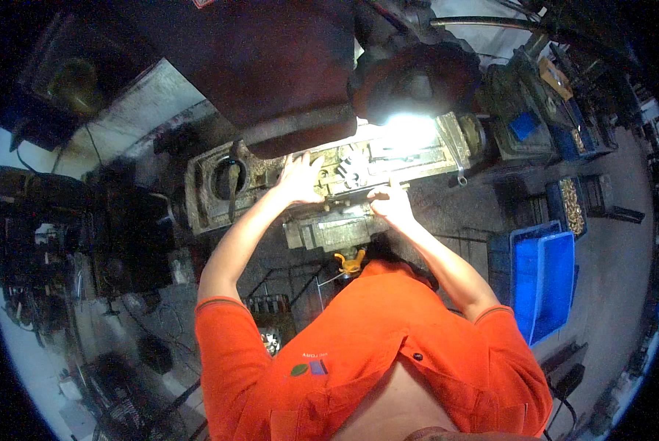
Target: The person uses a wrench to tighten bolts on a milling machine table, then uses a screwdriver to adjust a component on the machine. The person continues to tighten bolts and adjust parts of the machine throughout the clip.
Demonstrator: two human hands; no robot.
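Grimy cast-iron machine table point(219, 213) of a milling or drilling machine lies across the centre of the view, slotted and oil-stained, with a bright work lamp glare point(406, 128) at its one o'clock end. Left hand point(298, 180) rests flat on the table top, fingers spread and extended toward twelve o'clock, gripping nothing that can be seen. Right hand point(389, 202) sits just at four o'clock of the left, palm down with fingers curled over the table's near edge; whether it grips anything beneath cannot be told. Between the two hands, slightly toward twelve o'clock, a small shiny metal workpiece or clamp point(353, 170) stands on the table, close to the left fingertips but not clearly touched. At nine o'clock of the left hand a round recess point(226, 180) in the table holds a dark lever or tool. Machine head point(292, 73), dark and bulky, overhangs the table at twelve o'clock. A yellow wing-shaped handle point(350, 261) shows below the table at six o'clock, just above the person's orange shirt point(373, 345). Blue plastic bins point(542, 283) sit on the floor at four o'clock, well apart from the hands, with a tray of small brass-coloured parts point(572, 206) beyond them at three o'clock.
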